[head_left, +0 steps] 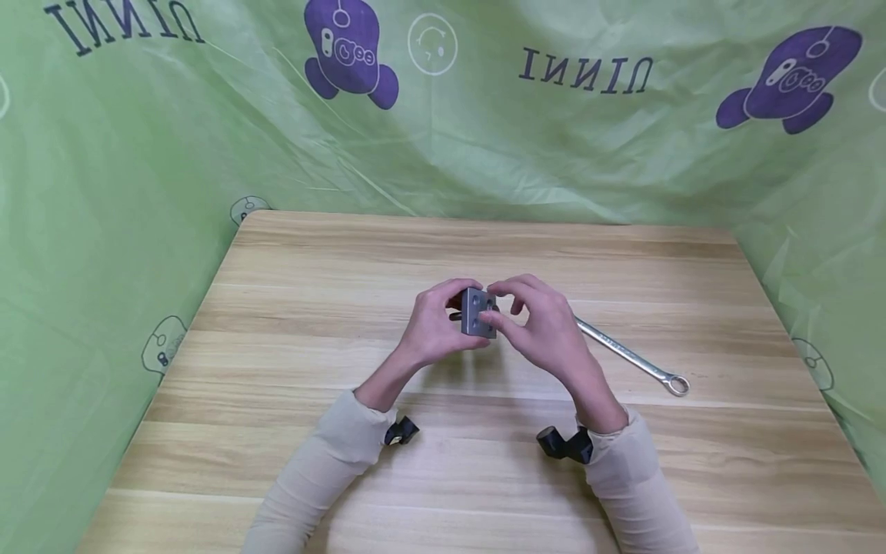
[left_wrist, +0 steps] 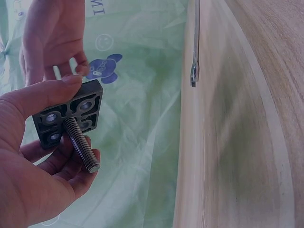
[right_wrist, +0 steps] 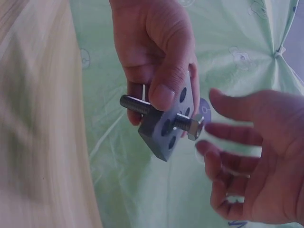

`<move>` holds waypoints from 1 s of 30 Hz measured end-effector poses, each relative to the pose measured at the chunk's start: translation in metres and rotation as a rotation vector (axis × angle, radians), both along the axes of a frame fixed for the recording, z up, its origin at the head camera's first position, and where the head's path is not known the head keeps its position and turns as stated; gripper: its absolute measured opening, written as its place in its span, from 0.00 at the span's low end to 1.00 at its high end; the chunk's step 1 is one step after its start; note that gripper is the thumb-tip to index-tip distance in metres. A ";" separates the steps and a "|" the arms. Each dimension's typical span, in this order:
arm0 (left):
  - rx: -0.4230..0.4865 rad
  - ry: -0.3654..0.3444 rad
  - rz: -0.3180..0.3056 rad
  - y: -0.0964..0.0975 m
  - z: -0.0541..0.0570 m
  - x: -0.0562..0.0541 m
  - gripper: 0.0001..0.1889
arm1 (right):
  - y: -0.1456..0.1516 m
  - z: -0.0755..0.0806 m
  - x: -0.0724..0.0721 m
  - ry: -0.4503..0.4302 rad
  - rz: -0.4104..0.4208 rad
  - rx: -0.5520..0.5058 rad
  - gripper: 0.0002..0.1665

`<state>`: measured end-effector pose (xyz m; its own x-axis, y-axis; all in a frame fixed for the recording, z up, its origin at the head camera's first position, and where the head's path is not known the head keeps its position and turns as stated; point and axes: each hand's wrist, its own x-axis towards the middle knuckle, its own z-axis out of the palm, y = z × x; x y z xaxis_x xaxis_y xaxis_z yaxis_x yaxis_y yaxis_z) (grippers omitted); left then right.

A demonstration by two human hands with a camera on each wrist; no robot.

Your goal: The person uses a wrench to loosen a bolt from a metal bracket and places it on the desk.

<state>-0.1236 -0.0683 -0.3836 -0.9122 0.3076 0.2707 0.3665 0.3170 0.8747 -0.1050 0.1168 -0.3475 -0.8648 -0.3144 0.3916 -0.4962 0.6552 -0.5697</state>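
Note:
My left hand (head_left: 434, 325) grips a square dark grey plate (head_left: 468, 317) by its edges, the thumb on one edge and fingers on the opposite side. The plate has several holes. A hex bolt (right_wrist: 194, 127) passes through its middle; its threaded shank (left_wrist: 83, 147) sticks out on the ribbed side and its head stands off the flat face. My right hand (right_wrist: 268, 156) is beside the bolt head, thumb and fingers loosely bent and spread around it. In the right wrist view the thumb is apart from the head; whether a fingertip touches it I cannot tell.
A long silver wrench (head_left: 630, 355) lies on the wooden table (head_left: 311, 331) to the right, ring end outward, its other end hidden behind the right hand. Black wrist mounts (head_left: 564, 444) sit at both cuffs. Green printed cloth (head_left: 484, 154) encloses the table's back and sides.

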 end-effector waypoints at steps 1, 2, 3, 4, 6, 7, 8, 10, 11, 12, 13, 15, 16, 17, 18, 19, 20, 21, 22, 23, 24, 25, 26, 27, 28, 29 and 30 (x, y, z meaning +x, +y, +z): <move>-0.002 -0.001 0.002 0.000 0.000 0.000 0.35 | -0.001 0.000 0.000 -0.032 -0.029 0.015 0.20; -0.003 -0.001 0.003 0.000 0.000 0.000 0.35 | -0.002 0.000 -0.001 -0.064 -0.057 0.031 0.21; -0.005 0.000 0.005 -0.001 0.000 0.000 0.35 | -0.003 0.000 -0.001 -0.096 -0.082 0.047 0.21; -0.009 0.002 0.008 -0.001 0.000 0.000 0.36 | -0.004 0.000 -0.001 -0.126 -0.104 0.063 0.20; -0.011 0.003 0.011 -0.001 -0.001 0.000 0.36 | -0.005 0.000 -0.002 -0.173 -0.135 0.090 0.19; -0.011 0.003 0.012 -0.001 -0.001 0.000 0.36 | -0.005 0.000 -0.002 -0.185 -0.145 0.099 0.19; -0.011 0.003 0.012 -0.001 -0.001 -0.001 0.36 | -0.006 0.000 -0.002 -0.190 -0.150 0.103 0.18; -0.009 0.001 0.012 -0.001 -0.001 -0.001 0.35 | -0.006 0.000 -0.002 -0.184 -0.152 0.103 0.18; -0.007 -0.001 0.011 -0.001 -0.001 -0.001 0.35 | -0.006 0.000 -0.002 -0.175 -0.150 0.100 0.17; -0.006 -0.003 0.010 -0.001 -0.001 -0.001 0.35 | -0.006 0.000 -0.002 -0.166 -0.147 0.095 0.16; -0.006 -0.005 0.011 0.000 -0.001 -0.001 0.35 | -0.006 0.000 -0.002 -0.157 -0.143 0.091 0.16; -0.008 -0.005 0.011 0.000 -0.001 -0.001 0.35 | -0.007 0.001 -0.001 -0.132 -0.131 0.080 0.15; -0.009 -0.006 0.012 0.000 0.000 -0.001 0.35 | -0.007 0.001 -0.001 -0.115 -0.121 0.074 0.15; -0.010 -0.008 0.013 0.000 0.000 -0.001 0.35 | -0.006 0.001 0.000 -0.098 -0.109 0.070 0.15; -0.011 -0.009 0.013 0.000 0.000 -0.001 0.35 | -0.006 0.001 0.000 -0.080 -0.096 0.064 0.14; -0.012 -0.010 0.012 -0.001 0.000 -0.001 0.35 | -0.006 0.001 0.000 -0.060 -0.083 0.062 0.14; -0.012 -0.011 0.012 -0.001 0.000 -0.001 0.35 | -0.005 0.001 0.001 -0.041 -0.069 0.060 0.14; -0.012 -0.012 0.012 -0.001 0.000 -0.001 0.35 | -0.005 0.001 0.001 -0.023 -0.056 0.058 0.14; -0.011 -0.014 0.011 -0.001 0.000 -0.001 0.35 | -0.004 0.000 0.001 -0.008 -0.045 0.058 0.13; -0.011 -0.014 0.009 -0.001 0.000 -0.001 0.36 | -0.004 0.000 0.001 0.001 -0.037 0.057 0.13; -0.011 -0.014 0.007 -0.001 0.000 -0.001 0.36 | -0.004 0.000 0.002 0.010 -0.029 0.056 0.12; -0.012 -0.014 0.006 -0.001 0.000 -0.001 0.36 | -0.004 0.000 0.002 0.016 -0.023 0.054 0.12; -0.012 -0.014 0.006 -0.001 0.000 -0.001 0.36 | -0.003 -0.001 0.002 0.022 -0.015 0.050 0.12; -0.012 -0.014 0.006 -0.001 0.000 -0.001 0.36 | -0.004 -0.001 0.002 0.027 -0.008 0.045 0.12; -0.012 -0.015 0.006 -0.001 0.000 -0.001 0.36 | -0.004 -0.001 0.002 0.033 0.000 0.040 0.11; -0.011 -0.015 0.007 -0.001 0.000 -0.001 0.36 | -0.004 -0.001 0.002 0.039 0.007 0.035 0.11; -0.012 -0.015 0.008 -0.001 0.000 -0.001 0.36 | -0.004 -0.001 0.002 0.048 0.014 0.032 0.11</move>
